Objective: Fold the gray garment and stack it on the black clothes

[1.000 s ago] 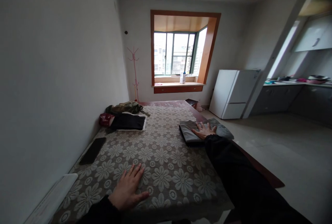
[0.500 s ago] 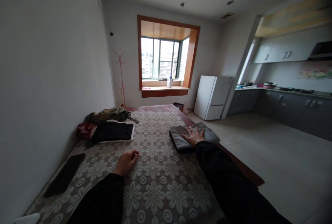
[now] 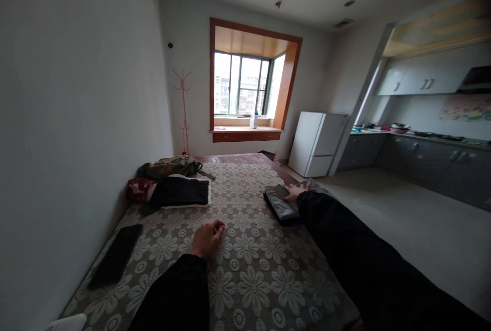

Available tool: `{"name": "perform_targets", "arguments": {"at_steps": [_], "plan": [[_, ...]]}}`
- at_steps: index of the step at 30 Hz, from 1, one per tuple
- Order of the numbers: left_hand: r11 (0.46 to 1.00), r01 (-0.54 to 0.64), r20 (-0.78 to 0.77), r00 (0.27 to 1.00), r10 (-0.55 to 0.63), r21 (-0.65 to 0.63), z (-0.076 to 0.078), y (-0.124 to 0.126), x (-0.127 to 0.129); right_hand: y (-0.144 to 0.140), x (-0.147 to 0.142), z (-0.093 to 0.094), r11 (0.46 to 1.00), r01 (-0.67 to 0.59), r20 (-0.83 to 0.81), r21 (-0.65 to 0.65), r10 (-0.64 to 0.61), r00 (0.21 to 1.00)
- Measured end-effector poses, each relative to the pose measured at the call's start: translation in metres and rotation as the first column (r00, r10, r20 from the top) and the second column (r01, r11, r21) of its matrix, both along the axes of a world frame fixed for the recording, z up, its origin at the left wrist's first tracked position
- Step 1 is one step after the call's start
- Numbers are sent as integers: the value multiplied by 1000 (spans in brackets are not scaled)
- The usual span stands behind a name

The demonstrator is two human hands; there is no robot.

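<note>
right hand flat on folded grey cloth, left hand curled on floral bedspread, dark pillow beyond

A plain white wall runs along the left. At the far end a wood-framed bay window lets in daylight, and a pink coat stand stands to its left. A white fridge sits to the right of the window. Grey kitchen cabinets line the far right under pale wall cupboards. The floor is light and smooth.
</note>
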State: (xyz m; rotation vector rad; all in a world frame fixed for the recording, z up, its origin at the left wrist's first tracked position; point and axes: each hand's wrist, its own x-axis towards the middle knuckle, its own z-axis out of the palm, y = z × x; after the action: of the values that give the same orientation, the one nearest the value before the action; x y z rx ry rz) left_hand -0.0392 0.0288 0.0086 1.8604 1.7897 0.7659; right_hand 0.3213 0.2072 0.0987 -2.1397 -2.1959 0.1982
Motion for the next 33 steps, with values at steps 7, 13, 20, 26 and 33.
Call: {"name": "perform_targets", "arguments": {"at_steps": [7, 13, 20, 26, 33], "plan": [[1000, -11, 87, 996, 10, 14, -3, 3, -4, -22, -226, -22, 913, -396, -193, 97, 407, 893], [991, -131, 379, 918, 119, 7, -5, 9, -16, -50, -336, -92, 939, -344, -347, -4, 322, 881], [982, -177, 461, 867, 186, -64, -12, 15, -13, -31, -326, -102, 916, -402, -401, 2, 369, 839], [981, -195, 486, 858, 168, 5, -10, 12, -12, -35, -327, -104, 919, -382, -526, 93, 371, 765], [986, -162, 449, 880, 155, -23, -9, 10, -12, -37, -324, -103, 947, -294, -596, 126, 310, 741]]}}
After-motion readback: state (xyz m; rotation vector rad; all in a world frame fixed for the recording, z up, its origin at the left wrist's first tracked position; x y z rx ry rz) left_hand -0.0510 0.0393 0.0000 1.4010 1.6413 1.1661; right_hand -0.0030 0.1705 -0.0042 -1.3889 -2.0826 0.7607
